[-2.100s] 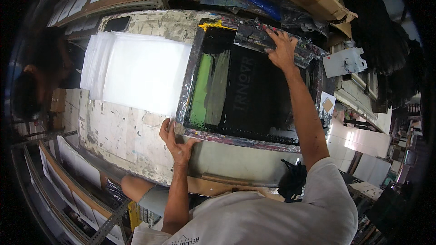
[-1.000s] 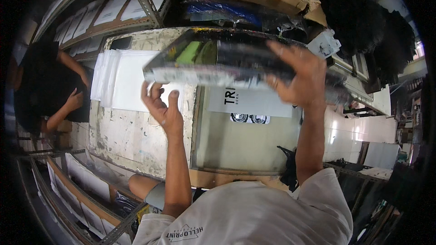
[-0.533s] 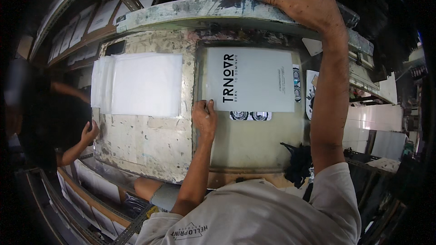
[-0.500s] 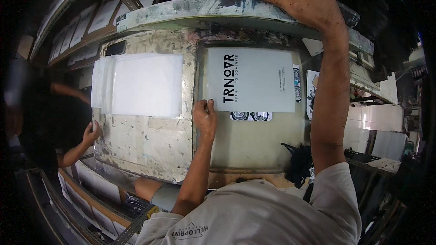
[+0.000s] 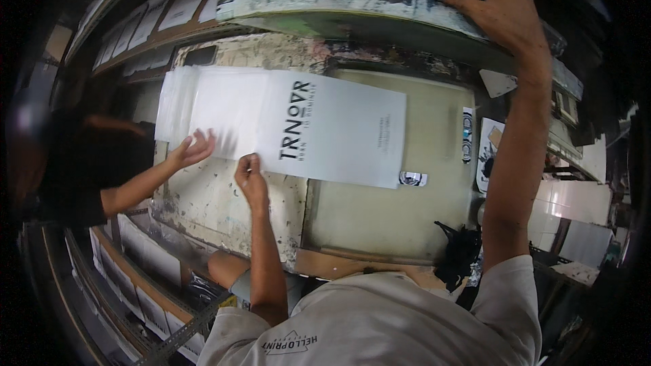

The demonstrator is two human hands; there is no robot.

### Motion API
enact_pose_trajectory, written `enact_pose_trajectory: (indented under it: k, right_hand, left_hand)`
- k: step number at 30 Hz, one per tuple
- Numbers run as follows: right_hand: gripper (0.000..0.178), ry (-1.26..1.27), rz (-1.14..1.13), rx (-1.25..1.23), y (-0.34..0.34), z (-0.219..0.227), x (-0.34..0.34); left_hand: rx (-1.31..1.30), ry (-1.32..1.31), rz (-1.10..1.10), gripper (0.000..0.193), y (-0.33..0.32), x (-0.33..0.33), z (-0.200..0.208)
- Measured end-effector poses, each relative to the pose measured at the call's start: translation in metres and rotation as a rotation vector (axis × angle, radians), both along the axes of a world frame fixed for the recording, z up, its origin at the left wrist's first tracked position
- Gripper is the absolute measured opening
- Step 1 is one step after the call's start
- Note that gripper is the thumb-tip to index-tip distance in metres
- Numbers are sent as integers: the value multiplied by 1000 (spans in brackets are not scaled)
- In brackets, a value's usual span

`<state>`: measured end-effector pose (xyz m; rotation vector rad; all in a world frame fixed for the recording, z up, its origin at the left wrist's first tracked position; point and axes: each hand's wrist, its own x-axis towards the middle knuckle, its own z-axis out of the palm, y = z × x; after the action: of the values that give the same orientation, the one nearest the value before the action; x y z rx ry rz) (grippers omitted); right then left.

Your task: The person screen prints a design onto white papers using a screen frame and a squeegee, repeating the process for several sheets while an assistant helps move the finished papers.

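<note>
My left hand [image 5: 251, 179] pinches the lower left corner of a white printed sheet [image 5: 352, 129] with black lettering. The sheet spans from the stack of blank white sheets [image 5: 220, 105] on the left to the pale printing board [image 5: 380, 224] on the right. At the far side, my right hand [image 5: 505, 17] is closed over the top of a raised screen-printing frame [image 5: 339, 1], whose edge is stained with paint. A co-worker's open hand [image 5: 195, 148] reaches in from the left, close to the sheet's left edge.
Small printed stickers [image 5: 466, 135] lie on the board. A black rag [image 5: 460, 254] hangs at its near right corner. Racks of printed white sheets [image 5: 146, 30] stand at the far left, and more shelves [image 5: 142, 278] are at the near left.
My left hand has drawn the printed sheet leftward off the board, partly over the stack. The co-worker's hand has come in toward it. My right hand stays on the raised frame.
</note>
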<state>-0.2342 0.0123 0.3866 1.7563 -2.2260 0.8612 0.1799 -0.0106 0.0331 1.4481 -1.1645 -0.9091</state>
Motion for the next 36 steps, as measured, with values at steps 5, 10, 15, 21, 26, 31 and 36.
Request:
enact_pose_trajectory:
  k: [5, 10, 15, 21, 26, 31, 36]
  right_hand:
    - [39, -102, 182, -66, -11, -17, -18]
    - [53, 46, 112, -27, -11, -40, -54]
    - [57, 60, 128, -14, -12, -45, -71]
    - [57, 51, 180, -20, -13, -47, -73]
    - [54, 48, 167, 57, -14, -39, -68]
    - [56, 97, 127, -18, -19, -46, -82]
    - [59, 110, 63, 12, -18, -43, -75]
  left_hand:
    - [-7, -399, 339, 31, -1, 123, -13]
    - [-437, -875, 487, 34, 3, 90, 38]
    - [-527, -760, -39, 31, 4, -8, 35]
    - [-243, -774, -174, 20, 5, -19, -20]
    - [-305, -643, -47, 11, -6, -19, -25]
    - [-336, -351, 96, 8, -38, -16, 17]
    - [-536, -551, -17, 8, -29, -42, 62]
